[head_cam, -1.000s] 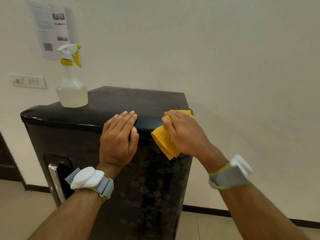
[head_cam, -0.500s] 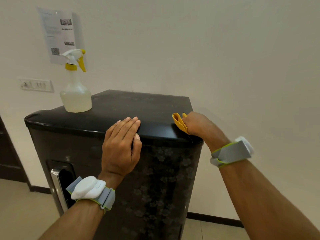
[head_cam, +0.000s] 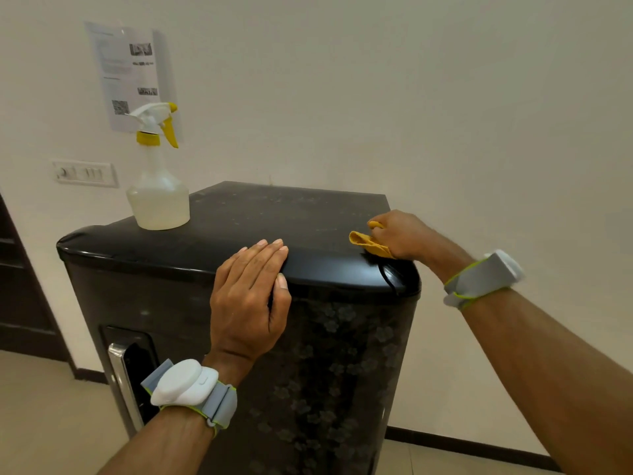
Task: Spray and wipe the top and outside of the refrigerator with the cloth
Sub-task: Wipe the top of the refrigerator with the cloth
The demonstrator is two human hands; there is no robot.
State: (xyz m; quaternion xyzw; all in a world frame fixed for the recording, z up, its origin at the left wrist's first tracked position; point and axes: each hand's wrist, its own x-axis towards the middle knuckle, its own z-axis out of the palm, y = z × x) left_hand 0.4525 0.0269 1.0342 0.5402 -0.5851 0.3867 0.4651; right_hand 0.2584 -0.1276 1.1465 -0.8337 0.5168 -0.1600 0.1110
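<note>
Refrigerator (head_cam: pixel 239 217), black, stands by the far wall in the head view. The right hand (head_cam: pixel 399 236) grips the bunched yellow cloth (head_cam: pixel 368 242) at its top's near right corner; the left hand (head_cam: pixel 248 293) rests straight-fingered on the near edge. Wiping the top seems underway; the next move likely sweeps left toward the spray bottle (head_cam: pixel 159 197).

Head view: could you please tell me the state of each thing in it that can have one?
Fridge, door shut, top faintly speckled.
Bottle, upright on the fridge top, part full, untouched.
Cloth, bunched, held against the top's right edge.
Left hand, flat on the top's front edge, fingers straight.
Right hand, grips the cloth.
</note>
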